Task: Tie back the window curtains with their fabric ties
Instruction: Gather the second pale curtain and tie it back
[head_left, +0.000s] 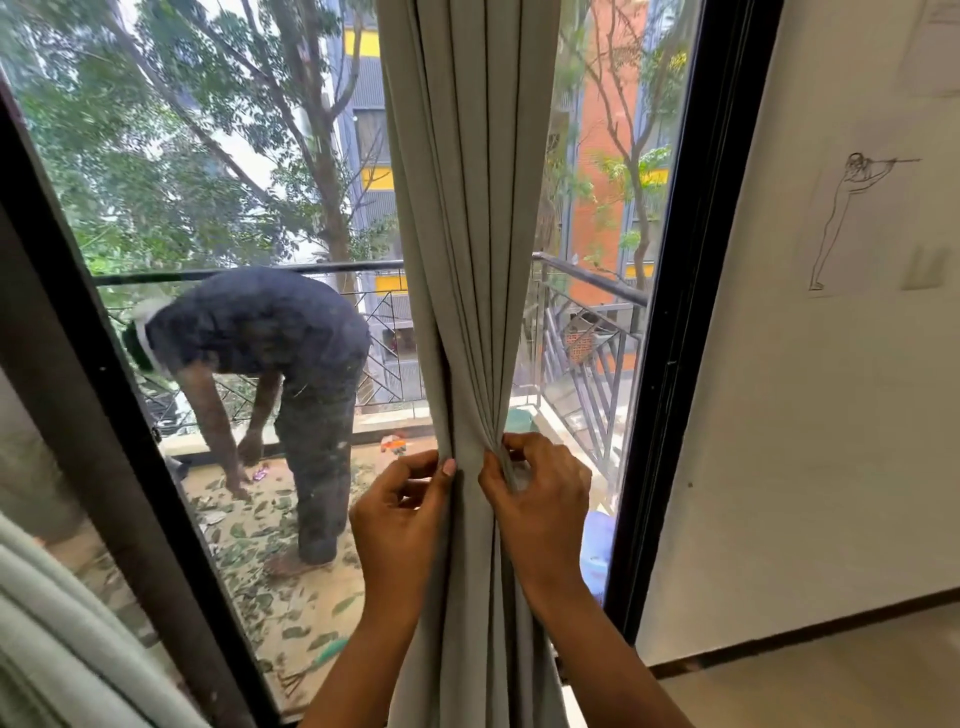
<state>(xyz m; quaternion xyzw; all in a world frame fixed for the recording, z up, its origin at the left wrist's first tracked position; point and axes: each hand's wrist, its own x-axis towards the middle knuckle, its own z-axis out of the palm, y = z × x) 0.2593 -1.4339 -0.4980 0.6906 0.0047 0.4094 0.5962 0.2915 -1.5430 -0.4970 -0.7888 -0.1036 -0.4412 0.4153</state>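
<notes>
A grey pleated curtain (467, 208) hangs down the middle of the window, gathered into a narrow bunch at waist height. My left hand (402, 512) pinches the left edge of the bunch between thumb and fingers. On the other side, my right hand (540, 499) grips the folds on the right, fingers curled round the fabric. The two hands squeeze the curtain together between them. No separate fabric tie is plainly visible; it may be hidden in the folds.
A black window frame (670, 364) borders the glass on the right, next to a white wall (831, 415) with a line drawing (852, 218). Another grey curtain (62, 639) bunches at lower left. Outside on the balcony a person (270, 374) bends over by the railing (587, 322).
</notes>
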